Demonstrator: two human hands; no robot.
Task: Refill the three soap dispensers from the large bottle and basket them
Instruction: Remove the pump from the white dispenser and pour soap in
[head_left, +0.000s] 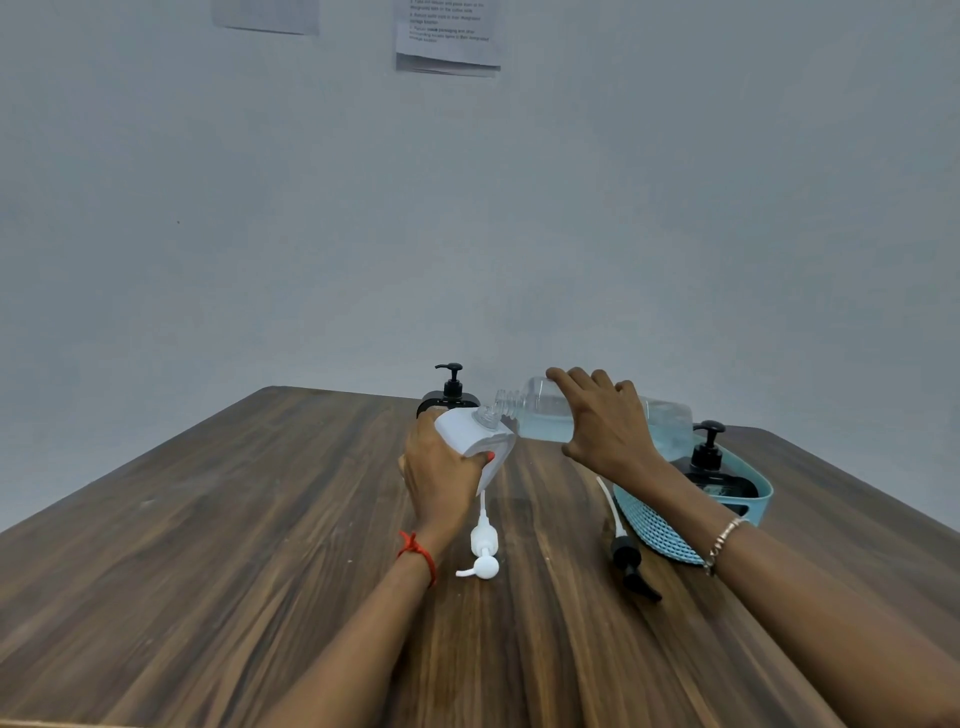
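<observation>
My left hand (441, 475) grips a white soap dispenser (475, 434), tilted, with its pump off and its neck open. My right hand (605, 423) holds the large clear bottle (543, 410) on its side; blue liquid fills its lower part, and its open mouth touches the white dispenser's neck. On the table below lie the white pump (483, 551) and a black pump (628, 564). One black dispenser (451, 395) stands behind my left hand. Another black dispenser (711, 465) sits inside the light blue basket (660, 532) at the right.
The brown wooden table (234, 545) runs back to a grey wall. Papers (447, 36) hang on the wall high above. The basket stands near the table's right edge, under my right forearm.
</observation>
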